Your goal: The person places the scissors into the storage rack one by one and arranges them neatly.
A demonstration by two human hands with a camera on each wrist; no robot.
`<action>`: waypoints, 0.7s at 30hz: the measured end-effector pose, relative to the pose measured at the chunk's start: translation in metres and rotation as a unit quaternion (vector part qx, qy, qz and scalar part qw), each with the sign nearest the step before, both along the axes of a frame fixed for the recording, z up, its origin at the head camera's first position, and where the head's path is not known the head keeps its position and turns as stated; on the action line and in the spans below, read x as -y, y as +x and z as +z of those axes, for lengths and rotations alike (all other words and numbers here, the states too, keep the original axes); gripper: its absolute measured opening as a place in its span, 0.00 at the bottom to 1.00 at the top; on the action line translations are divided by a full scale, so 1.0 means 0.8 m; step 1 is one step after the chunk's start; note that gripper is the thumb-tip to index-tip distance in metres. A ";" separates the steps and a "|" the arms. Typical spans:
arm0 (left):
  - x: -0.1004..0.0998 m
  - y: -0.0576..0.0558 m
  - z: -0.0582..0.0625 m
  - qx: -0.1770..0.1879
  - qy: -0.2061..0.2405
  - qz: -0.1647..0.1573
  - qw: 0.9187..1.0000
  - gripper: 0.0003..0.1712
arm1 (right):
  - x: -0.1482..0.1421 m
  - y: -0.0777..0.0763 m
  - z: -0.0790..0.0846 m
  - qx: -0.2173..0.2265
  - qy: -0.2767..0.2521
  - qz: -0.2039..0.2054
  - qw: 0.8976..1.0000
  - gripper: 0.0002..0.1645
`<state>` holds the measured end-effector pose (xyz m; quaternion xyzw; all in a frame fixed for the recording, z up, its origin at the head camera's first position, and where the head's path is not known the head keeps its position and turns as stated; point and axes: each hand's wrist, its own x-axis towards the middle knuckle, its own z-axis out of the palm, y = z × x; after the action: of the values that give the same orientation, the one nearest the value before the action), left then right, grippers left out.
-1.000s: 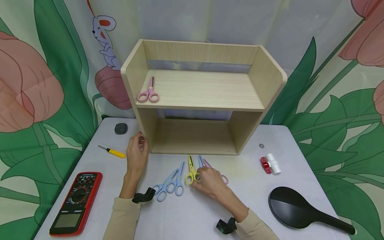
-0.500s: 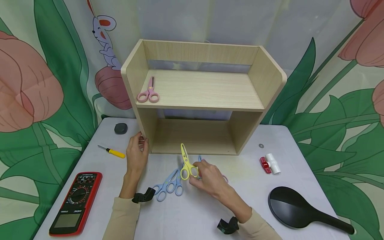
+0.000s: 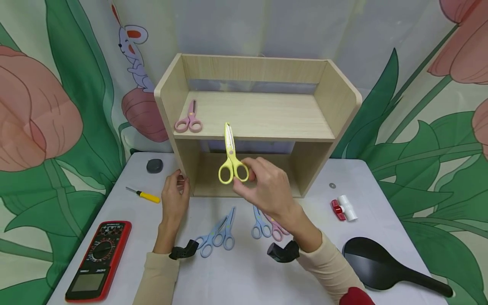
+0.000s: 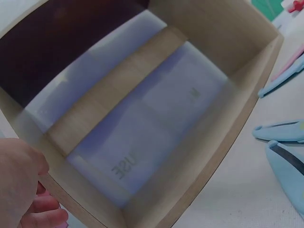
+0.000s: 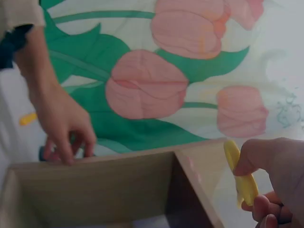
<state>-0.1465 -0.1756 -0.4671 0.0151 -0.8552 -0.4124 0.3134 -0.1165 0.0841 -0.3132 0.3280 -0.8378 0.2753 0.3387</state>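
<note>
Yellow scissors [image 3: 230, 156] stand blades up in front of the wooden shelf [image 3: 244, 139]; in the head view their tips overlap the upper board. My right hand [image 3: 268, 184] pinches their right finger loop between thumb and fingers, and the right wrist view shows the yellow loop [image 5: 241, 173] edge-on. At the lower left of the shelf, my left hand [image 3: 175, 197] holds the front edge of the side panel with bent fingers. Pink scissors [image 3: 189, 118] lie at the left end of the upper board.
Below the shelf lie blue scissors [image 3: 227, 231] in an overlapping group, more blue scissors [image 3: 261, 224] and pink scissors [image 3: 277, 228]. A multimeter [image 3: 100, 258] and yellow screwdriver [image 3: 146, 195] lie left. At right are a red-and-white valve [image 3: 344, 207] and black ladle-like scoop [image 3: 375, 264].
My right hand has picked up the yellow scissors from the table and raised them up and leftward toward the upper board. My left hand stays at the side panel.
</note>
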 end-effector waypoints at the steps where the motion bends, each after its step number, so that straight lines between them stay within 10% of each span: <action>1: 0.000 0.000 0.000 -0.001 0.000 0.000 1.000 0.22 | 0.003 -0.006 0.009 -0.001 0.000 -0.010 1.000 0.20; 10: -0.002 -0.001 -0.002 -0.010 -0.002 0.003 1.000 0.21 | 0.036 -0.075 0.058 0.086 0.041 -0.089 0.991 0.22; 21: -0.001 0.000 0.000 -0.010 -0.007 0.005 1.000 0.21 | 0.061 -0.119 0.072 0.186 0.037 -0.073 0.979 0.15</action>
<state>-0.1461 -0.1745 -0.4671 0.0135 -0.8548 -0.4049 0.3243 -0.2116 0.0353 -0.2558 0.2214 -0.9174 0.2747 0.1840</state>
